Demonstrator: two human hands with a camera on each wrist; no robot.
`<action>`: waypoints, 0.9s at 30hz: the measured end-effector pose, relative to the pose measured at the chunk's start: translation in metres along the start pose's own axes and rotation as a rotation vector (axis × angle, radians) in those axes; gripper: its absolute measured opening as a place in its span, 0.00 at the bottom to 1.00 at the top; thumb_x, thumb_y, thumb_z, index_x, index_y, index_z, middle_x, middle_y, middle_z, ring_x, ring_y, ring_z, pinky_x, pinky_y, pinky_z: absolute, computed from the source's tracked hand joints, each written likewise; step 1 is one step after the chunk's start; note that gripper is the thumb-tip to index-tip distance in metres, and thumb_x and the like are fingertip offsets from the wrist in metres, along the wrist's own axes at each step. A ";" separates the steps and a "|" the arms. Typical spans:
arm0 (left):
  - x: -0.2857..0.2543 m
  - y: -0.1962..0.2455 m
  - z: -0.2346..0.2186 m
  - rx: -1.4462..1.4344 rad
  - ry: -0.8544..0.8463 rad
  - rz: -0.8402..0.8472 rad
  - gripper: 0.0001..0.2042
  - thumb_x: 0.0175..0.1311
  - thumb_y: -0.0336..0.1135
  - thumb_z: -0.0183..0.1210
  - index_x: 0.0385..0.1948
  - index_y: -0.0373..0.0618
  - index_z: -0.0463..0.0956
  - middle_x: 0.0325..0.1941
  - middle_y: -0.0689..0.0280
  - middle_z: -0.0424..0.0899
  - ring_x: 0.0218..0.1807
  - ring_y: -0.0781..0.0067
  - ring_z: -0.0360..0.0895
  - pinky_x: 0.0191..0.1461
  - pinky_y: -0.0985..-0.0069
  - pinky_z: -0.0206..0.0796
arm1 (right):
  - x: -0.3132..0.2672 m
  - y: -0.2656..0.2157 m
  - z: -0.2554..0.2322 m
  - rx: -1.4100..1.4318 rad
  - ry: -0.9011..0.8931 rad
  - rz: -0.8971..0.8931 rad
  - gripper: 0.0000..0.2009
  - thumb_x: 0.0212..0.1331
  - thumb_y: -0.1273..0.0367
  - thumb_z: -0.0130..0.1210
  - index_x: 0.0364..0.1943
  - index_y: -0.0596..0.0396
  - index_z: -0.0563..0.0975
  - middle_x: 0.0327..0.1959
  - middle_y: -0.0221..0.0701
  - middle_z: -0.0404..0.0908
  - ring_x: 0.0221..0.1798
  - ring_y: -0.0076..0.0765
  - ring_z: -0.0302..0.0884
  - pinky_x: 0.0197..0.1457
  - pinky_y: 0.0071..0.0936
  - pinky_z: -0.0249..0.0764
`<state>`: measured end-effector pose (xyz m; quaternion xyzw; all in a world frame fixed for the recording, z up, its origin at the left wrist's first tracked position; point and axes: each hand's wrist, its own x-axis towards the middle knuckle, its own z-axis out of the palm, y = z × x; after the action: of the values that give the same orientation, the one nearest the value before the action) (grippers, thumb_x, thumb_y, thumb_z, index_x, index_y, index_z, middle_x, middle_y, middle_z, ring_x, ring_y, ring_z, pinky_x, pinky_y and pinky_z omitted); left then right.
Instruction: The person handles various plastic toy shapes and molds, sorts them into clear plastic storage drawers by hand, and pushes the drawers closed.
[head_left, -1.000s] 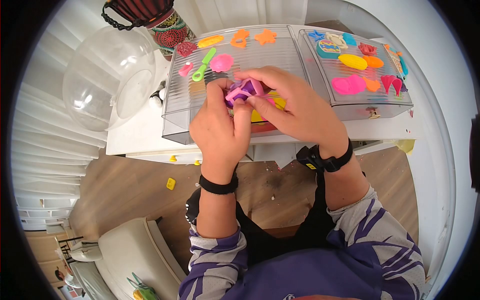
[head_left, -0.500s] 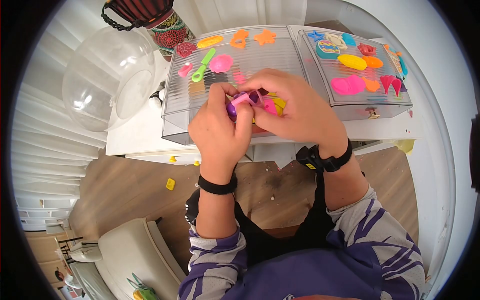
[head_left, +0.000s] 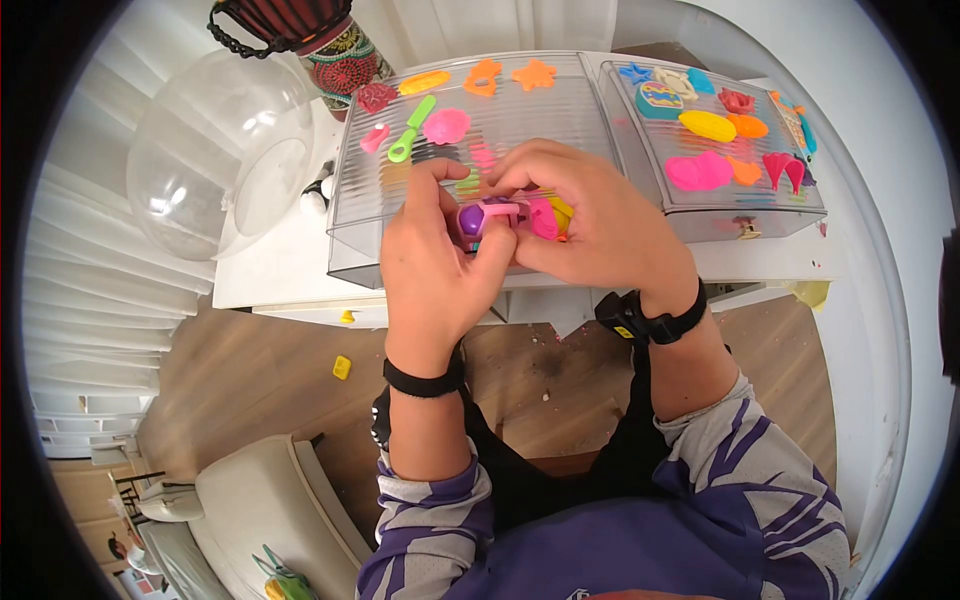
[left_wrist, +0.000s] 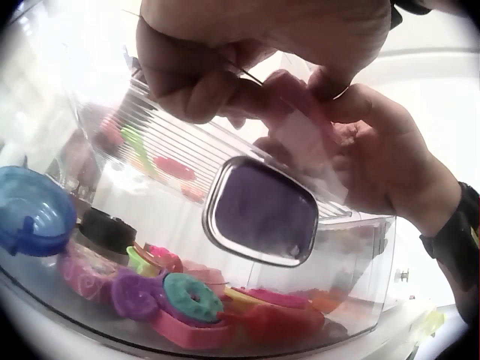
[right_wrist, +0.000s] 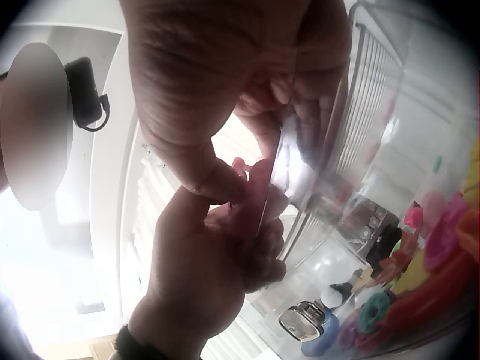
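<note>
A small pink and purple plastic toy (head_left: 497, 210) is held between both hands, over the front of a clear ribbed box (head_left: 350, 250). My left hand (head_left: 436, 270) has its thumb against the pink part, its index finger raised and bent behind. From the other side my right hand (head_left: 610, 220) pinches the pink part, fingers curled over it. In the left wrist view the pink part (left_wrist: 296, 112) lies between the two hands' fingertips. Fingers partly hide the toy. Below it, a metal-rimmed latch plate (left_wrist: 262, 211) sits on the box's front wall.
On the lid lie a green scoop-like tool (head_left: 410, 130), a pink shell shape (head_left: 446, 126) and orange shapes (head_left: 533, 74). A second clear box (head_left: 770, 222) to the right carries several more moulds. Inside the near box are colourful pieces (left_wrist: 193, 297). A clear dome (head_left: 220, 160) stands left.
The toy has turned between the fingers, and its pink strip now lies nearly level. My left index finger has lifted away from it, while the left thumb has slid right. My right hand stays nearly in place.
</note>
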<state>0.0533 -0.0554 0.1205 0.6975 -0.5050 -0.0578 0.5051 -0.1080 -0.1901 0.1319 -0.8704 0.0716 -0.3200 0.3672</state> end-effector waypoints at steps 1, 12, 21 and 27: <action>0.000 0.001 -0.001 -0.016 -0.020 -0.006 0.22 0.61 0.35 0.72 0.56 0.40 0.79 0.25 0.60 0.78 0.25 0.60 0.81 0.33 0.62 0.72 | 0.000 0.001 0.000 -0.003 -0.012 -0.015 0.15 0.62 0.75 0.71 0.53 0.60 0.86 0.54 0.40 0.91 0.56 0.51 0.90 0.62 0.40 0.85; 0.000 -0.006 0.004 -0.029 0.043 -0.008 0.13 0.77 0.35 0.71 0.52 0.36 0.82 0.29 0.63 0.80 0.30 0.70 0.76 0.36 0.69 0.70 | -0.002 0.006 0.004 -0.027 -0.005 -0.018 0.18 0.60 0.77 0.66 0.56 0.61 0.84 0.56 0.45 0.88 0.60 0.58 0.88 0.66 0.46 0.85; 0.016 -0.018 -0.005 0.335 0.088 0.367 0.23 0.77 0.32 0.66 0.69 0.32 0.79 0.73 0.43 0.83 0.76 0.36 0.77 0.80 0.46 0.65 | -0.005 0.009 0.004 -0.028 -0.009 -0.038 0.18 0.62 0.76 0.66 0.57 0.61 0.84 0.59 0.51 0.87 0.68 0.64 0.85 0.71 0.52 0.84; 0.028 -0.025 -0.007 0.393 -0.081 0.385 0.28 0.80 0.32 0.57 0.79 0.33 0.73 0.84 0.39 0.76 0.92 0.30 0.61 0.95 0.37 0.46 | -0.007 0.014 0.008 -0.046 0.004 -0.023 0.19 0.63 0.77 0.65 0.59 0.60 0.83 0.62 0.49 0.87 0.68 0.61 0.86 0.69 0.49 0.85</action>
<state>0.0872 -0.0731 0.1168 0.6705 -0.6495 0.1104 0.3411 -0.1072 -0.1928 0.1150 -0.8788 0.0697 -0.3244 0.3431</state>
